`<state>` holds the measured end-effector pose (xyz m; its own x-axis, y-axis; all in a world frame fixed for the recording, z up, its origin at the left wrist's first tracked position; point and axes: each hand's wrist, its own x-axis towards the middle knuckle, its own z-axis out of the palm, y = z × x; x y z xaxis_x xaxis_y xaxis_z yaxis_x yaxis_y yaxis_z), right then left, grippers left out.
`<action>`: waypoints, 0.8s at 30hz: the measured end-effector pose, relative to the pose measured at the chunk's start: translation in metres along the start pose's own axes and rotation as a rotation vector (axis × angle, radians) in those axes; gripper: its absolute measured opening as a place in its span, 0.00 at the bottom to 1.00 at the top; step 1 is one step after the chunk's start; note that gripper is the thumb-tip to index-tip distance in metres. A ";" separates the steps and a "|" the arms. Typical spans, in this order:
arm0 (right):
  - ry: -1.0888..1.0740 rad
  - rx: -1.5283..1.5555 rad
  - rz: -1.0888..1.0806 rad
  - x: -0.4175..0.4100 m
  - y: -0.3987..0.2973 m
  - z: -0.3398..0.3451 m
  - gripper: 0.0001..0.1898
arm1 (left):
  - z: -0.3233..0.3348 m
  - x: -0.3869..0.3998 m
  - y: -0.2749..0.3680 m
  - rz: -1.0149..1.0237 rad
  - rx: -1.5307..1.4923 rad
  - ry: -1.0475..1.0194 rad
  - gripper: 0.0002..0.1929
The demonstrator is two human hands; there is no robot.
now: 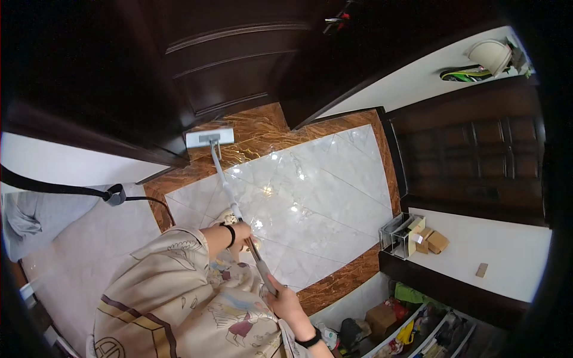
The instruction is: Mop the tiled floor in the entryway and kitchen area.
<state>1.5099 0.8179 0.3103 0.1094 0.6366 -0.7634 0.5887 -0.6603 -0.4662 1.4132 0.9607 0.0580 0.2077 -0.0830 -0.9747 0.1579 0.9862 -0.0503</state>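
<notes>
A flat mop with a white and grey head lies against the brown marble border at the foot of a dark wooden door. Its pole slants back towards me across the tiles. Partway along the pole my left hand is closed around it, a black band on the wrist. Lower down, my right hand grips the grey handle end; that wrist also wears a dark band. Part of a patterned slipper shows just beyond my left forearm.
The dark door rises beyond the mop head. Glossy pale tiles are framed by brown marble. On the right are another dark door, a wire rack and cardboard boxes. Shelves with assorted items stand at lower right.
</notes>
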 end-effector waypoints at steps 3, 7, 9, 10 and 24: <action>0.027 -0.115 0.093 -0.055 0.033 -0.019 0.27 | 0.021 -0.015 -0.038 0.073 0.534 -0.509 0.08; -0.022 -0.190 0.314 -0.138 0.022 -0.075 0.25 | 0.090 -0.038 -0.089 -0.783 -0.039 -0.674 0.15; 0.122 -0.123 0.312 -0.166 -0.002 -0.090 0.19 | 0.112 -0.052 -0.110 -0.846 0.019 -0.747 0.14; 0.118 -0.086 0.434 -0.171 -0.007 -0.093 0.17 | 0.120 -0.058 -0.120 -0.759 0.064 -0.707 0.12; 0.350 0.110 0.194 -0.024 -0.021 0.028 0.20 | 0.018 0.005 0.011 0.086 0.249 -0.100 0.12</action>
<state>1.4723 0.8057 0.3256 0.4869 0.5805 -0.6527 0.4437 -0.8080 -0.3876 1.4336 0.9687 0.0560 0.3227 -0.0262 -0.9461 0.3649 0.9258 0.0988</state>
